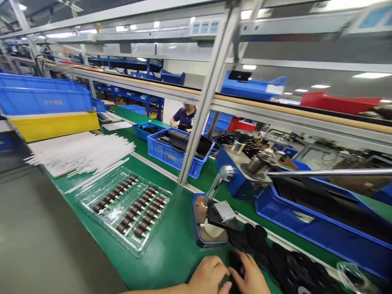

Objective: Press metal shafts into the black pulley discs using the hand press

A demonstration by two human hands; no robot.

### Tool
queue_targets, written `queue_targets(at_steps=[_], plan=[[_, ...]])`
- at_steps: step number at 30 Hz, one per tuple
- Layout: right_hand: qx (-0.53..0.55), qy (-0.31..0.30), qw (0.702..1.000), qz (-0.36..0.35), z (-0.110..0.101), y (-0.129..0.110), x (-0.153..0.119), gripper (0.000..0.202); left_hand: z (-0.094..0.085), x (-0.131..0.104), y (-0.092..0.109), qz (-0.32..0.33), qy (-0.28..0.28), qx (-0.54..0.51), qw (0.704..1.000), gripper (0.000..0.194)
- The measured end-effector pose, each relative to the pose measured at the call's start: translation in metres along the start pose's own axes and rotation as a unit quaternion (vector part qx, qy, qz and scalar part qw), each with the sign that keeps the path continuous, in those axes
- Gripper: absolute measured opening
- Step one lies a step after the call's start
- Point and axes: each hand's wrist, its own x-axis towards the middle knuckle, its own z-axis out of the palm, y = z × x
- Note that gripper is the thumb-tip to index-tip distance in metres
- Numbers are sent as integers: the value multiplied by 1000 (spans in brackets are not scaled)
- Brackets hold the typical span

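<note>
At the bottom of the head view, my left hand (210, 274) is closed, its fingers curled at the front edge of the green table; whatever it may hold is hidden. Right beside it, my right hand (249, 274) grips a small black part (235, 261) between thumb and fingers. Just beyond the hands stands a press (211, 241) with a blue base, a metal block and a black plate on it. Black round parts (294, 267) lie piled to the right of my right hand.
A clear tray (139, 250) with rows of brown rollers lies left. White strips (92, 153) are heaped behind it. Blue bins (167, 157) of black parts stand across the table; a long blue bin (321, 234) is at right. A metal post (211, 94) rises mid-table. A person (184, 118) sits opposite.
</note>
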Motion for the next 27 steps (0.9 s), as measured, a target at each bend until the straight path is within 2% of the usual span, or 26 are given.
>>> queue_targets(at_steps=[2, 3, 5, 8, 9, 11, 13, 15, 19, 23, 27], plan=[[13, -11, 1000, 23, -6, -10, -1, 51, -38, -16, 0, 97, -8, 30, 995, 17], [17, -18, 999, 32, -9, -14, -2, 49, -62, -23, -2, 97, -1, 49, 994, 20], [25, -37, 998, 46, -14, -22, -5, 37, -114, -28, -12, 23, 43, 107, 993, 25], [43, -31, 998, 27, -17, -31, -12, 22, -187, -15, -44, -91, 124, 211, 965, 24], [50, -15, 999, 16, -16, -33, -15, 20, -205, -8, -57, -119, 124, 245, 954, 27], [65, 15, 998, 1, -13, -35, -23, 19, -230, 5, -80, -166, 55, 299, 938, 32], [80, 29, 996, 2, -9, -35, -29, 21, -242, 15, -96, -189, -71, 321, 925, 32], [94, 25, 995, 9, -7, -33, -33, 23, -244, 21, -103, -195, -156, 346, 904, 31], [119, 27, 992, 15, -9, -30, -33, 25, -237, 30, -103, -187, -190, 397, 878, 34], [123, 33, 992, 16, -9, -29, -33, 27, -230, 44, -104, -220, -231, 411, 854, 40], [123, 33, 992, 16, -7, -29, -33, 28, -231, 57, -104, -230, -259, 424, 837, 45]])
